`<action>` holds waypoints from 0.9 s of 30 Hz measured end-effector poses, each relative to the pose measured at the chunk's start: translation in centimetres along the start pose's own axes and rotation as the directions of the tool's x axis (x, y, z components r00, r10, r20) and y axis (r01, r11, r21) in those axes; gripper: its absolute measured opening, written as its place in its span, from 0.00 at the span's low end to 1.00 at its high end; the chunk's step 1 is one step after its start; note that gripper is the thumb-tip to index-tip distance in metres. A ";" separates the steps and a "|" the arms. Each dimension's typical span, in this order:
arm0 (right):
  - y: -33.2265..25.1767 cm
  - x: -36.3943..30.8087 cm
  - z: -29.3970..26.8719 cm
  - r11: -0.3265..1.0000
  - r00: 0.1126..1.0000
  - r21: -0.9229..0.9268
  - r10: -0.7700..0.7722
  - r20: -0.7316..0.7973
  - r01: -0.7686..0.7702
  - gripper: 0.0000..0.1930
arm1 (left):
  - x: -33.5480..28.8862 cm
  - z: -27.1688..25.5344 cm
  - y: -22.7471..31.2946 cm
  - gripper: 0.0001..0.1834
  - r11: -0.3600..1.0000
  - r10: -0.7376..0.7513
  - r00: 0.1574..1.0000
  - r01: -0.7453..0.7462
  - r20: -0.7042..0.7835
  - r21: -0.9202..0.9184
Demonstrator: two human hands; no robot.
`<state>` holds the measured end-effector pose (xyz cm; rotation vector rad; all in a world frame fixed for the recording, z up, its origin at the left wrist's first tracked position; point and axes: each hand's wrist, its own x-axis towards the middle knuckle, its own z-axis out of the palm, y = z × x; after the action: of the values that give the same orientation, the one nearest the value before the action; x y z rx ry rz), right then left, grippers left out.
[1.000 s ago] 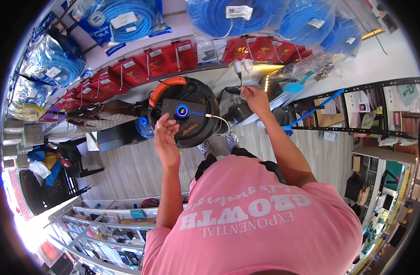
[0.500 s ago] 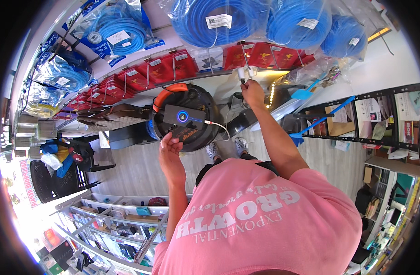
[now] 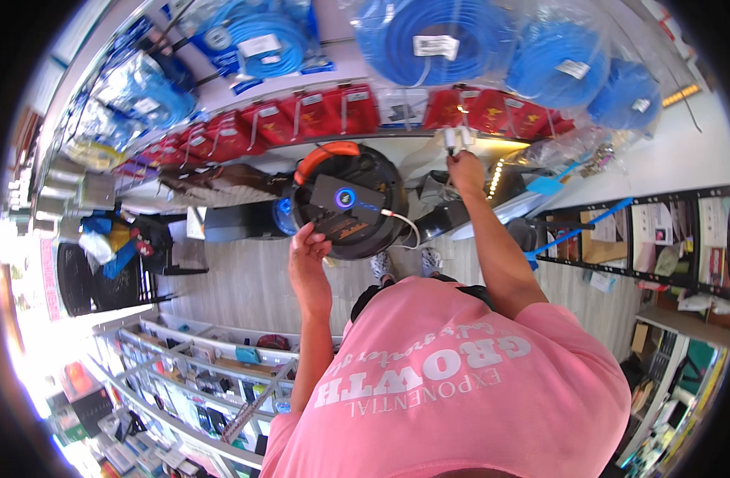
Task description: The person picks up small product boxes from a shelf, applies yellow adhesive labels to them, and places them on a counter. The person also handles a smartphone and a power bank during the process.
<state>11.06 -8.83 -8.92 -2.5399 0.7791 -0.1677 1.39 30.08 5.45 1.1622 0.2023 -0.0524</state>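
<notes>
My right hand [image 3: 466, 173] reaches up to the wall and pinches a black plug [image 3: 452, 152], just below white adapters [image 3: 458, 138]. My left hand [image 3: 309, 251] is raised with fingers loosely curled and apart, holding nothing. Close to its fingertips lies a dark flat box [image 3: 323, 193] with a glowing blue ring on top. A white cable [image 3: 411, 221] comes out of the box's right end and curves down. The box rests on a round black drum-shaped machine [image 3: 385, 179] with an orange handle [image 3: 321, 156].
Coils of blue cable in clear bags [image 3: 429, 36] and red packets [image 3: 309, 114] hang from hooks above. A blue long-handled dustpan [image 3: 547, 186] and a black shelf rack [image 3: 628, 227] stand right. Black chairs [image 3: 114, 275] are at left; a glass display case [image 3: 198, 366] curves behind me.
The view has shifted, so the surroundings sit further right. My right hand stays at the plug, and my left hand stays beside the box with its fingers slightly more curled.
</notes>
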 end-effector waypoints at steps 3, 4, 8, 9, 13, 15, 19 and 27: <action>0.6 0.2 0.5 0.999 0.999 0.005 -0.033 -0.023 0.033 0.16 | 0.4 -0.8 0.0 0.29 1.000 -0.008 1.000 0.008 0.010 0.028; 0.8 0.3 -0.4 1.000 1.000 0.009 -0.024 -0.005 0.024 0.16 | 0.5 -0.8 -0.2 0.29 0.999 -0.025 1.000 0.024 0.019 0.029; 0.4 0.3 -1.5 0.996 0.994 0.045 0.067 0.086 -0.071 0.19 | -0.1 -2.0 -0.4 0.29 1.000 0.021 0.998 -0.021 0.053 -0.013; 1.4 0.7 -1.1 0.999 0.993 0.045 -0.003 0.116 -0.003 0.22 | 0.2 -1.9 -0.4 0.29 1.000 -0.015 0.999 0.015 0.040 0.000; -1.3 -1.7 -5.5 0.995 0.973 -0.099 0.019 0.231 0.004 0.30 | 0.1 -2.3 -1.4 0.28 0.999 -0.038 0.996 0.036 0.084 0.025; -1.1 -4.6 -6.6 0.994 0.982 -0.107 0.013 0.186 0.008 0.29 | 0.1 -0.5 -1.4 0.26 0.996 -0.065 0.984 0.054 0.163 0.074; 0.9 -13.4 -9.1 0.999 0.968 0.039 0.019 0.251 -0.030 0.25 | 0.1 3.8 -2.3 0.22 0.972 -0.190 0.909 0.120 0.372 0.204; 15.2 -24.2 -13.8 0.924 0.836 -0.042 0.363 0.412 -0.381 0.27 | -1.9 14.9 -4.7 0.20 0.932 -0.249 0.668 -0.030 0.701 0.360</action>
<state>-20.04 -12.00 -3.53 -2.2106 1.0547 0.4656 0.79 14.43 7.29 1.3872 -0.4919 -0.6941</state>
